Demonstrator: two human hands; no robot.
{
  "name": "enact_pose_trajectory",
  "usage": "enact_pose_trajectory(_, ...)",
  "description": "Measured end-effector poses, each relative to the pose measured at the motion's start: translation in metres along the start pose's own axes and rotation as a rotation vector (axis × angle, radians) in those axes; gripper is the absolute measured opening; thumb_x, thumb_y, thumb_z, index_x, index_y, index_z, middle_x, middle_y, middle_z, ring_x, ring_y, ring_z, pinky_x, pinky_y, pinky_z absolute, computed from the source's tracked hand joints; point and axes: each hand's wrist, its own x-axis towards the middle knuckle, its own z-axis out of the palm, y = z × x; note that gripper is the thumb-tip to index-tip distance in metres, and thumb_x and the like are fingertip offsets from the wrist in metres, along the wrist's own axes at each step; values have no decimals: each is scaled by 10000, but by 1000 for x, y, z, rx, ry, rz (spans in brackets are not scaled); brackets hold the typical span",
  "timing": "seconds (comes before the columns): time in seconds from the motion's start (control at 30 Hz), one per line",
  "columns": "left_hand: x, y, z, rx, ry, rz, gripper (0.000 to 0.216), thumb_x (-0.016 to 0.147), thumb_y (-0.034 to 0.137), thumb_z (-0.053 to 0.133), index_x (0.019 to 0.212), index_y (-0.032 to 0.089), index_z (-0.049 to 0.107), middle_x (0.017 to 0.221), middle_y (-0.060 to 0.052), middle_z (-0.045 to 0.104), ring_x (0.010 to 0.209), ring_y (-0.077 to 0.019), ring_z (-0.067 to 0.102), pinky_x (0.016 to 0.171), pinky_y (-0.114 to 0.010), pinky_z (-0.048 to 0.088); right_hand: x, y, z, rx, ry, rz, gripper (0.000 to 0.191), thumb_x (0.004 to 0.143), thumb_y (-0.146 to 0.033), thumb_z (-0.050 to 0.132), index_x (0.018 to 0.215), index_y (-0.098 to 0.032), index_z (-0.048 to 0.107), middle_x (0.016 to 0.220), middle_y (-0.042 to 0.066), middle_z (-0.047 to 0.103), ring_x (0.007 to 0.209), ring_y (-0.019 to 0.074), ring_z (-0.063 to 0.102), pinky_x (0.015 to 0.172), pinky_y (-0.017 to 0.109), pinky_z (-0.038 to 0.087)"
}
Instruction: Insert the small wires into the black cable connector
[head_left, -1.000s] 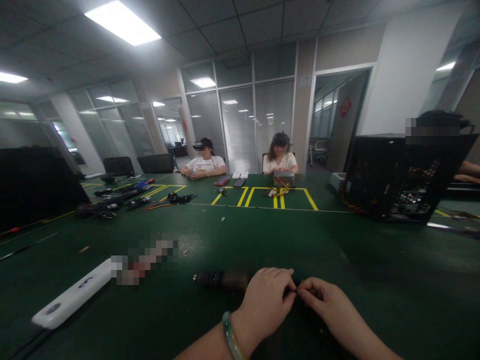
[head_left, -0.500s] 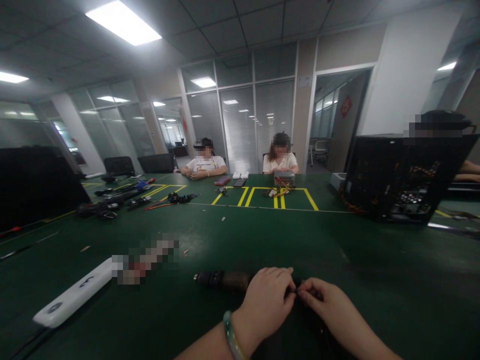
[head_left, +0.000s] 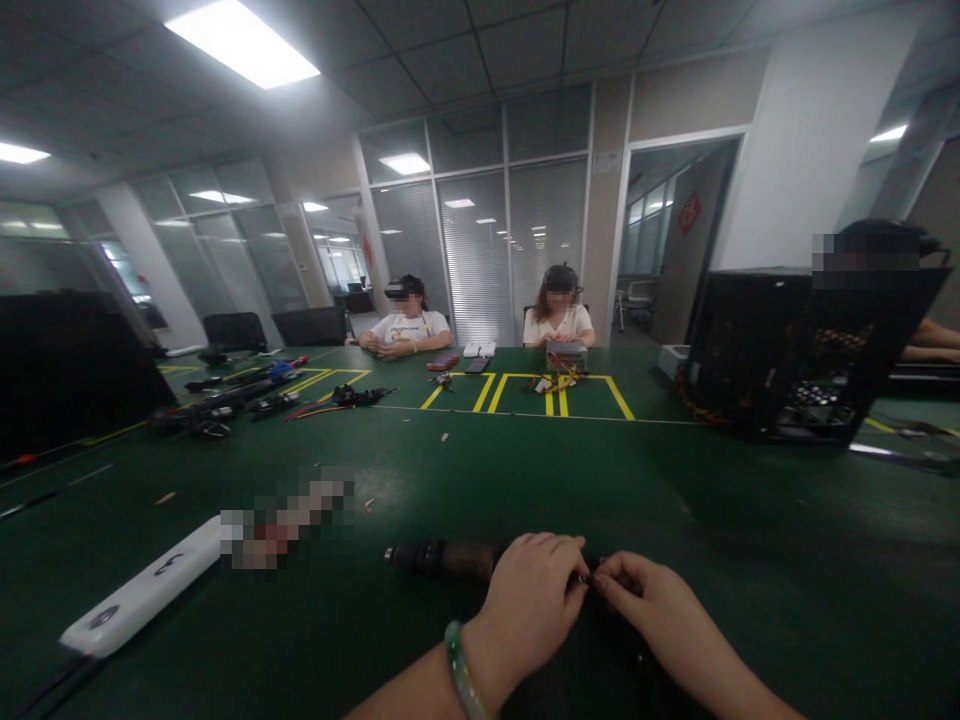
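A dark power drill (head_left: 465,561) lies on its side on the green table, its chuck pointing left. My left hand (head_left: 532,590), with a green bangle at the wrist, is closed over the drill's rear part and hides it. Thumb and index finger of that hand come together near a tiny dark piece. Just to the right, my right hand (head_left: 652,595) is closed in a pinch, fingertips almost touching my left thumb. What it pinches is too small and too hidden to name. Below the hands, the drill's lower part is lost in dark shadow.
A white power strip (head_left: 142,590) lies at left, its far end blurred out. Black tools and cables (head_left: 240,390) are at back left. An open black computer case (head_left: 780,350) stands at right. Two people sit across the table (head_left: 525,470); another is partly behind the case.
The whole view has shifted slightly. Both hands stay at the drill, and a slight gap now shows between the right fingertips and the left thumb.
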Motion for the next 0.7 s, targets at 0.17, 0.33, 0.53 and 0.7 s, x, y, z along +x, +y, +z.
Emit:
enact_pose_trajectory(0.17,0,1,-1,-29,10,-2,99,841,157,633,907,223,601,1174,23,624,1055,-182,566,957,-368,406,-1,-2,-1,17,-14,-9,234,884,-368,530,818,-201,681,733,-5,650,686,160,590,587,226,384)
enact_pose_trajectory(0.33,-1,2,-3,-38,8,-20,142,823,158,645,932,234,594,1194,35,615,1070,-179,561,978,-372,403,0,-2,-2,54,-27,-10,225,878,-356,533,810,-191,671,725,-3,642,687,161,587,602,228,393)
enact_pose_trajectory(0.53,-1,2,-3,-39,12,-32,133,820,168,642,930,224,593,1195,12,618,1072,-198,563,974,-394,410,-2,-7,-3,55,-37,2,225,877,-354,528,818,-193,674,730,-2,643,690,163,587,598,225,391)
enact_pose_trajectory(0.7,-1,1,0,-33,8,-13,114,827,152,630,911,221,598,1190,15,621,1069,-206,563,970,-413,406,-2,-9,-3,31,-44,-10,215,873,-345,530,817,-196,675,722,-3,644,682,162,585,590,223,387)
